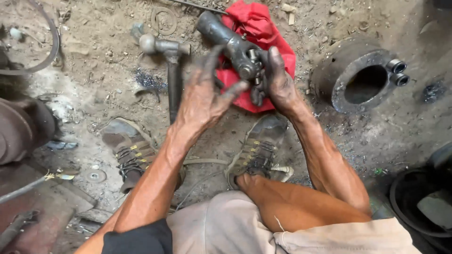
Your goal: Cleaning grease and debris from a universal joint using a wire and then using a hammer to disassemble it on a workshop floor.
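Observation:
A dark greasy metal shaft with a joint end [230, 42] is held up over a red cloth [256, 28] lying on the dirt floor. My right hand [278, 80] grips the joint end from the right, fingers wrapped around it. My left hand [205, 94] is beside it with fingers spread, the fingertips touching the joint's lower side. Both hands are black with grease.
A ball-peen hammer [169, 51] lies on the ground left of the cloth. A heavy metal ring [339, 89] with two small bearing cups [398, 73] on its rim sits at right. My shoes [256, 148] rest below the hands. Rusty machine parts [19, 131] lie at far left.

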